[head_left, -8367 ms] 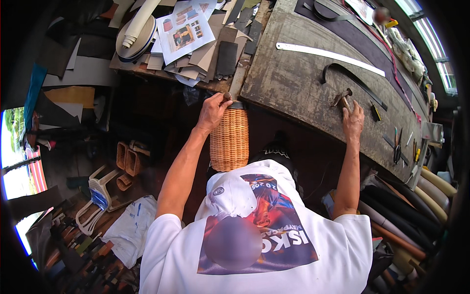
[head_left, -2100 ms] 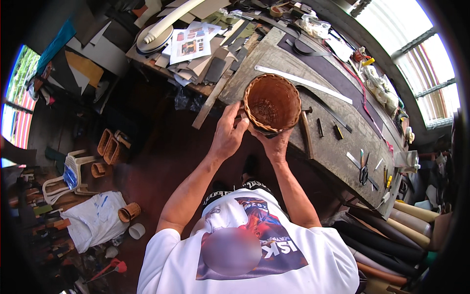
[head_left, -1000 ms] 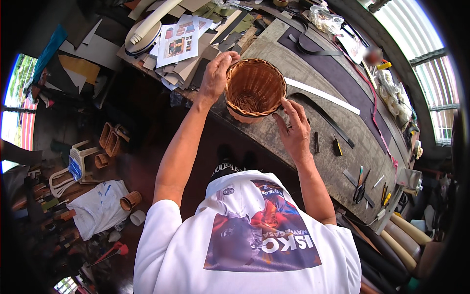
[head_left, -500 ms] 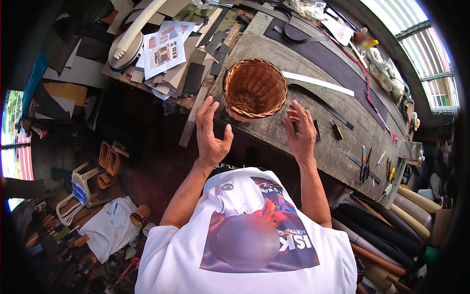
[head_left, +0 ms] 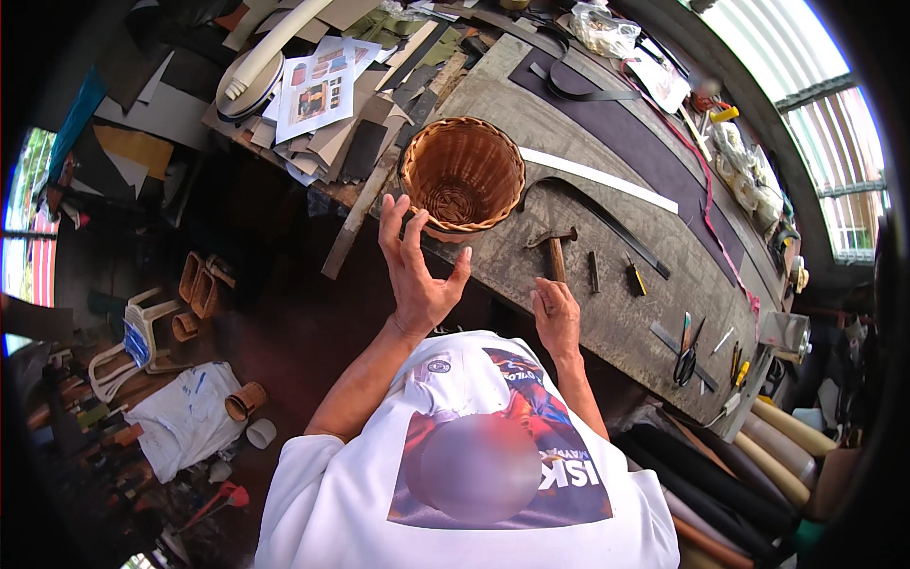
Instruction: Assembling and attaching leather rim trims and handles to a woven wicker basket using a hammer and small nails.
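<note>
A brown wicker basket (head_left: 463,175) stands on the worn workbench (head_left: 607,327), its opening facing up toward me. My left hand (head_left: 422,280) is open at the basket's near left side, fingers spread; whether a fingertip touches the weave I cannot tell. A hammer (head_left: 556,258) with a dark metal head and wooden handle lies right of the basket. My right hand (head_left: 556,318) is closed around the lower end of its handle. Beside the hammer are a dark narrow rod (head_left: 594,272) and a small yellow-and-black tool (head_left: 635,278).
A white strip (head_left: 607,180) and a dark strap (head_left: 607,223) run rightward from the basket. Scissors (head_left: 684,360) lie near the bench's right end. Paper sheets (head_left: 318,100) and material scraps cover the far left. Rolled material (head_left: 758,465) is stacked at lower right.
My right hand has moved from beside the basket, back toward me, to the hammer's handle end, and its fingers have curled in. The hammer now shows. My left hand stays by the basket.
</note>
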Demonstrator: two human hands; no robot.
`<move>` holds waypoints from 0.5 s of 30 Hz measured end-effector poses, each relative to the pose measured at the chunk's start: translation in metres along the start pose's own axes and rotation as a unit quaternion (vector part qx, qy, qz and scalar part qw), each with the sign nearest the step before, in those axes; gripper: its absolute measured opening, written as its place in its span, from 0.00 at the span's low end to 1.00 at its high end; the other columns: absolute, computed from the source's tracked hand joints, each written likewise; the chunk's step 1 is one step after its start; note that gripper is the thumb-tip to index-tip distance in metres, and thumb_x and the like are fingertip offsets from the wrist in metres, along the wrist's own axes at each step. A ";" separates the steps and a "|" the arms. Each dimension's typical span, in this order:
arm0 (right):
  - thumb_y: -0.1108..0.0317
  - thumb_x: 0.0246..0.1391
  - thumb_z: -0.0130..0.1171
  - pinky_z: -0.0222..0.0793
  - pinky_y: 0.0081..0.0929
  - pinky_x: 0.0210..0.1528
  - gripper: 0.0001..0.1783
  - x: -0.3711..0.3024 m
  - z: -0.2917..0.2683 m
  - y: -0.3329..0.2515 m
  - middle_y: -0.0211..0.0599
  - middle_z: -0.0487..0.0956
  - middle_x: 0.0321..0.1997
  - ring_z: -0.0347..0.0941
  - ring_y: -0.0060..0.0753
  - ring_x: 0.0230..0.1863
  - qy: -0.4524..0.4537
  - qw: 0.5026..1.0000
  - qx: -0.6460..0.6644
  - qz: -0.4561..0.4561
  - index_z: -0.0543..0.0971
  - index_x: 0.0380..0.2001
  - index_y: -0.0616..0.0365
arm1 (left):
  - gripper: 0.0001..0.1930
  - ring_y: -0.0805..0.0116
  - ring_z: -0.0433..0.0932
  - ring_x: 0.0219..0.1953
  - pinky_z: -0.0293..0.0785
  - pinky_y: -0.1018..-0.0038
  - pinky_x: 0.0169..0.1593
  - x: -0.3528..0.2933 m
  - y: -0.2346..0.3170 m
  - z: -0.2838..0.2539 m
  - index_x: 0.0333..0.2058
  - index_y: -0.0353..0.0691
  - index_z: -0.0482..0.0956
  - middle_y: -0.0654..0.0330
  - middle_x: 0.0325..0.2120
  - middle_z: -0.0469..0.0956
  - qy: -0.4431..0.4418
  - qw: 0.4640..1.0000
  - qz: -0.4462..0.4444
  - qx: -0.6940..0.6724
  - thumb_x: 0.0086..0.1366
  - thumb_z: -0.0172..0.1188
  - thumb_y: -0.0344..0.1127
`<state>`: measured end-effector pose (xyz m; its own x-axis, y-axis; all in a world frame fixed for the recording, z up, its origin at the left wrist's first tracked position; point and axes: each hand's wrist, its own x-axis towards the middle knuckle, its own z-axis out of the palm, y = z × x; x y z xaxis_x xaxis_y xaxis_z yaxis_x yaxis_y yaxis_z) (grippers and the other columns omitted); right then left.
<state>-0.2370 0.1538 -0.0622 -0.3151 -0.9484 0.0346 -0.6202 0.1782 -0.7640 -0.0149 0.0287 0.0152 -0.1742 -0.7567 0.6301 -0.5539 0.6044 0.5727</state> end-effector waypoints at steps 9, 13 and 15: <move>0.66 0.49 0.69 0.70 0.42 0.54 0.34 0.019 -0.048 0.075 0.48 0.71 0.54 0.70 0.54 0.55 -0.165 0.971 -0.170 0.024 0.69 0.59 0.57 | 0.47 0.34 0.47 0.70 0.53 0.44 0.70 -0.006 0.037 0.026 0.65 0.35 0.51 0.41 0.65 0.50 0.087 0.986 -0.083 0.114 0.55 0.72 0.39; 0.64 0.48 0.70 0.70 0.43 0.54 0.36 0.032 -0.047 0.085 0.49 0.72 0.53 0.71 0.54 0.56 -0.205 0.962 -0.181 0.010 0.67 0.59 0.58 | 0.46 0.36 0.49 0.70 0.51 0.47 0.70 -0.008 0.041 0.041 0.65 0.32 0.52 0.42 0.65 0.53 0.118 0.979 -0.088 0.140 0.55 0.72 0.41; 0.64 0.46 0.71 0.71 0.43 0.53 0.38 0.041 -0.044 0.089 0.50 0.72 0.52 0.71 0.55 0.55 -0.212 0.961 -0.174 0.017 0.67 0.59 0.59 | 0.45 0.36 0.50 0.70 0.52 0.47 0.70 -0.005 0.039 0.045 0.65 0.31 0.53 0.42 0.65 0.55 0.125 0.975 -0.084 0.161 0.56 0.71 0.40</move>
<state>-0.3371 0.1420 -0.1003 -0.0635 -0.9491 -0.3086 -0.8414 0.2172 -0.4949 -0.0719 0.0447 0.0110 0.1214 -0.7297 0.6728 -0.7922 0.3372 0.5087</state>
